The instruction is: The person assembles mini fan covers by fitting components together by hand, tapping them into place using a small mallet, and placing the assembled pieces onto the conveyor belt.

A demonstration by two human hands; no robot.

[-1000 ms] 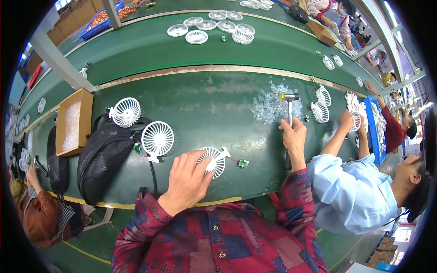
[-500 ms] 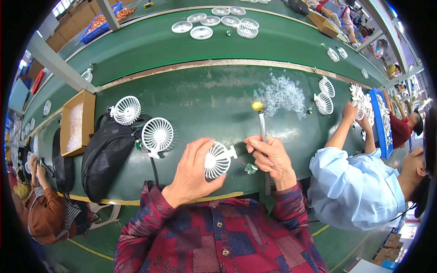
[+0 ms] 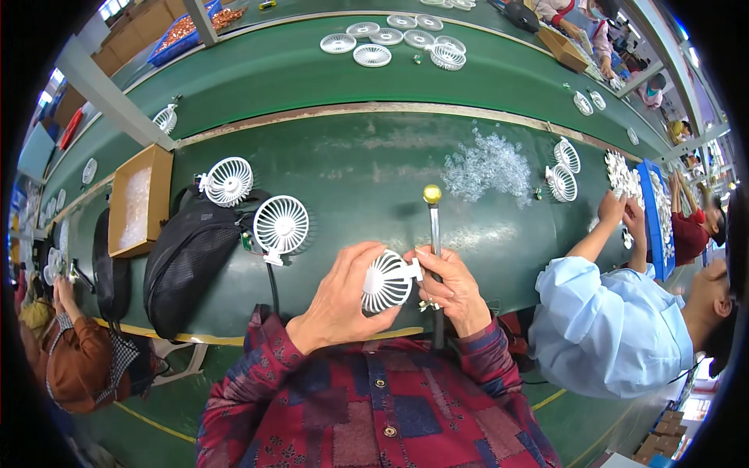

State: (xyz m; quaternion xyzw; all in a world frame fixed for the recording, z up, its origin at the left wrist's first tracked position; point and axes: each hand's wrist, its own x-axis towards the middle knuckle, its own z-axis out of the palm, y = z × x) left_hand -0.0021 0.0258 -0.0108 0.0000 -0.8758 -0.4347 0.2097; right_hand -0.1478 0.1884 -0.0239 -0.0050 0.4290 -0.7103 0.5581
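My left hand [image 3: 335, 296] is wrapped round a white round fan grille [image 3: 388, 282], thumb below and fingers over its far edge. The grille's short neck points right, where the fingertips of my right hand [image 3: 454, 288] meet it. A mallet with a round yellow head [image 3: 432, 193], metal shaft and dark handle lies through the right hand, head pointing away from me. Its handle end shows below the hand. A small circuit board [image 3: 427, 305] hangs beneath the right fingers, partly hidden by them.
Two more fan grilles [image 3: 281, 225] lie left, by a black mesh bag [image 3: 191, 265] and a cardboard box [image 3: 160, 187]. Small clear plastic pieces [image 3: 488, 168] are heaped ahead right. A co-worker in a light blue shirt [image 3: 608, 327] works at right beside a blue tray [image 3: 654, 222].
My right hand has moved left to the grille's neck, and the mallet has come with it, now more upright in the picture. The circuit board now sits under the right fingers.
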